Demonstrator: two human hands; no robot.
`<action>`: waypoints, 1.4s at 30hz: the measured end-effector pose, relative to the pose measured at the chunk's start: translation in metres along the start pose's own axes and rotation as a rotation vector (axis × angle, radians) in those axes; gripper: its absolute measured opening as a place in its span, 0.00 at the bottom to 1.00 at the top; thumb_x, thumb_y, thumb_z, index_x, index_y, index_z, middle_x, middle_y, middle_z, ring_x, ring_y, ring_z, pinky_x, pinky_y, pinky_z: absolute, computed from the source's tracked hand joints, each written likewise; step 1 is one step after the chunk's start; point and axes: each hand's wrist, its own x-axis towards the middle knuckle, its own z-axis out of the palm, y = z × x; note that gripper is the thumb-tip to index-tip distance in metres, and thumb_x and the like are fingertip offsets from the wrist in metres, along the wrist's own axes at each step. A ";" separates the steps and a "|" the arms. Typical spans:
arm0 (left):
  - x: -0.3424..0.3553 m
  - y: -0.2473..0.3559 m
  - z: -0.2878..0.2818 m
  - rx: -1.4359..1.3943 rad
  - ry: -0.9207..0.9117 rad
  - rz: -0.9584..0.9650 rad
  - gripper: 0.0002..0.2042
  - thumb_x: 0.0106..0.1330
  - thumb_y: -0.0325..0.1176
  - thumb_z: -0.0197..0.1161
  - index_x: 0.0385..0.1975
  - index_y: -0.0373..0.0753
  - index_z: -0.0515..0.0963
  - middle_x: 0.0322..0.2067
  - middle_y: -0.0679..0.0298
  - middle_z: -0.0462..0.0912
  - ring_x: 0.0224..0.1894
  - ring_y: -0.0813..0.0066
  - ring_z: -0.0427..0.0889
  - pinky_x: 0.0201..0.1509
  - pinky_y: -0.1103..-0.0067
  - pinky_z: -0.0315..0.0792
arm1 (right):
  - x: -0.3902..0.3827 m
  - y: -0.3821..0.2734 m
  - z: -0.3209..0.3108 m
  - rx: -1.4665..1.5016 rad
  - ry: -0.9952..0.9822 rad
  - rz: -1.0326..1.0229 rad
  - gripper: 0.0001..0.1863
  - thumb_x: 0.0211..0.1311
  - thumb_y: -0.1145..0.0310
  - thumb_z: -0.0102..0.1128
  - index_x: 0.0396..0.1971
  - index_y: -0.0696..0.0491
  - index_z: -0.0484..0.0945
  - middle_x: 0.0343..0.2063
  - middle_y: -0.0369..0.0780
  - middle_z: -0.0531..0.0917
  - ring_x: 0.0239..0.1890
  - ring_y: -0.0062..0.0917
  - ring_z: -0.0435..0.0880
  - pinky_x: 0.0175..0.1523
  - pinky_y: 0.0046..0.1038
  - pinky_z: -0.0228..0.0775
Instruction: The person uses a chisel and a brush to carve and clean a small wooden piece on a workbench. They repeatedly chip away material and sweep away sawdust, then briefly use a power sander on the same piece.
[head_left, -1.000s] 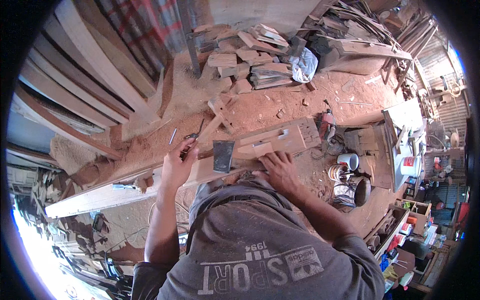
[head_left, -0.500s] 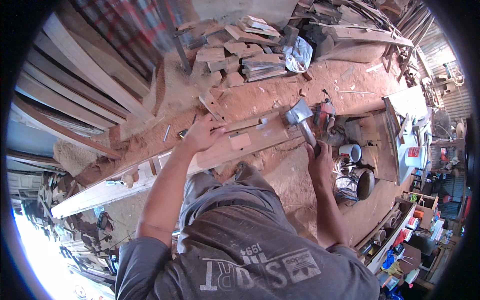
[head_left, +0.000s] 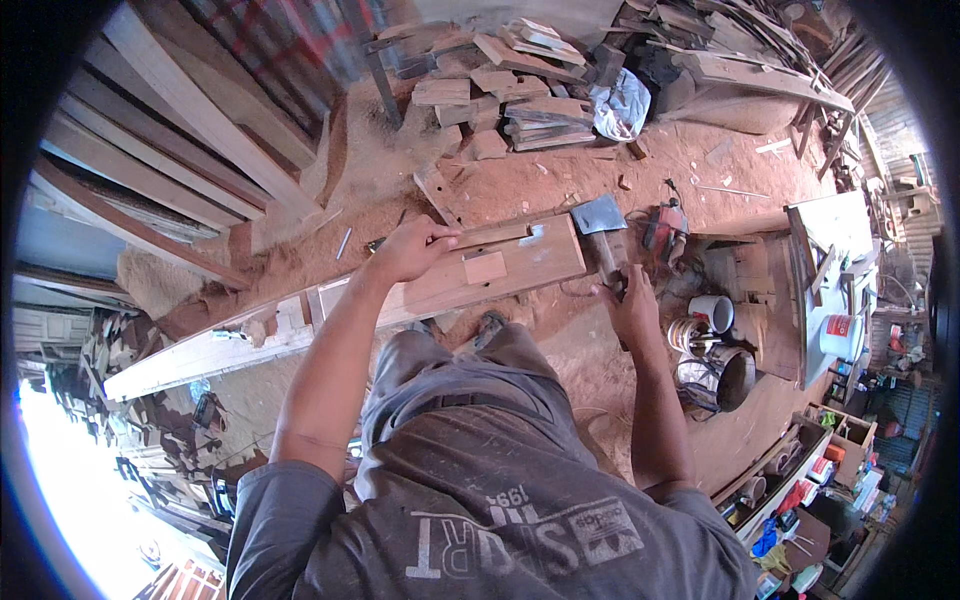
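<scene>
A long pale wooden beam [head_left: 420,300] lies slanting in front of me, with a slot near its right end and a small lighter rectangle of wood [head_left: 485,267] on its top face. My left hand [head_left: 408,250] is at the beam's far edge, by the slot, fingers pinched together; what they hold, if anything, is hidden. My right hand [head_left: 632,305] is closed round the wooden handle of a hammer with a broad grey head [head_left: 598,215]. The hammer's head is beside the beam's right end; I cannot tell whether they touch.
A red power tool [head_left: 665,228] lies on the dusty ground right of the hammer. White buckets [head_left: 711,313] stand nearer on the right, by a workbench [head_left: 835,270]. Wood offcuts [head_left: 520,100] are piled at the back. Long boards [head_left: 190,120] lean at the left.
My right hand has turned the hammer, so its head now looks flatter and sits closer to the beam's end line. My left hand stays by the slot, its fingers drawn closer together. The view has shifted slightly.
</scene>
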 end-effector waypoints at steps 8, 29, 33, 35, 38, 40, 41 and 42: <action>-0.003 0.017 -0.010 -0.027 -0.038 -0.111 0.16 0.74 0.47 0.64 0.54 0.48 0.87 0.49 0.52 0.86 0.56 0.55 0.83 0.62 0.67 0.74 | 0.030 -0.010 -0.038 0.116 -0.109 0.010 0.24 0.67 0.54 0.71 0.48 0.61 0.80 0.40 0.53 0.85 0.44 0.47 0.87 0.51 0.40 0.77; -0.019 0.035 0.002 0.059 0.070 -0.036 0.18 0.75 0.47 0.62 0.58 0.49 0.86 0.44 0.55 0.75 0.50 0.57 0.77 0.60 0.66 0.71 | 0.085 -0.098 0.017 0.251 0.038 -0.397 0.10 0.67 0.69 0.66 0.46 0.52 0.86 0.47 0.45 0.86 0.55 0.45 0.81 0.64 0.43 0.67; -0.022 0.038 0.005 0.121 0.105 -0.016 0.17 0.75 0.46 0.63 0.58 0.49 0.86 0.45 0.57 0.75 0.52 0.57 0.76 0.63 0.64 0.68 | 0.082 -0.095 0.019 0.192 -0.017 -0.552 0.16 0.64 0.63 0.70 0.51 0.48 0.85 0.51 0.43 0.84 0.60 0.45 0.77 0.70 0.47 0.62; -0.023 0.036 0.008 0.155 0.130 0.000 0.17 0.75 0.45 0.63 0.58 0.50 0.86 0.45 0.57 0.75 0.53 0.58 0.75 0.64 0.63 0.67 | 0.073 -0.110 0.013 0.131 -0.039 -0.591 0.21 0.63 0.57 0.72 0.54 0.46 0.84 0.55 0.42 0.82 0.65 0.45 0.75 0.74 0.52 0.57; -0.025 0.039 0.011 0.173 0.144 -0.020 0.16 0.74 0.44 0.64 0.57 0.50 0.87 0.45 0.58 0.76 0.52 0.58 0.75 0.64 0.63 0.67 | 0.067 -0.112 0.022 0.004 -0.067 -0.584 0.27 0.61 0.49 0.72 0.59 0.42 0.82 0.60 0.41 0.79 0.69 0.45 0.70 0.77 0.59 0.48; -0.025 0.043 0.010 0.204 0.147 -0.018 0.15 0.73 0.43 0.65 0.56 0.50 0.87 0.46 0.58 0.76 0.53 0.58 0.75 0.63 0.62 0.68 | 0.068 -0.109 0.025 0.000 -0.096 -0.567 0.29 0.61 0.46 0.72 0.60 0.41 0.81 0.62 0.41 0.78 0.70 0.45 0.69 0.77 0.61 0.44; -0.026 0.045 0.010 0.219 0.149 -0.018 0.15 0.73 0.42 0.66 0.55 0.49 0.87 0.46 0.59 0.76 0.53 0.58 0.76 0.63 0.62 0.68 | 0.069 -0.107 0.026 -0.001 -0.111 -0.560 0.30 0.61 0.45 0.71 0.60 0.41 0.80 0.63 0.41 0.77 0.71 0.45 0.68 0.78 0.63 0.43; -0.027 0.045 0.012 0.212 0.191 -0.007 0.15 0.72 0.41 0.67 0.54 0.49 0.88 0.46 0.58 0.77 0.52 0.57 0.76 0.62 0.62 0.69 | 0.069 -0.107 0.027 0.000 -0.111 -0.564 0.30 0.61 0.45 0.71 0.60 0.42 0.80 0.62 0.41 0.77 0.71 0.45 0.68 0.78 0.61 0.42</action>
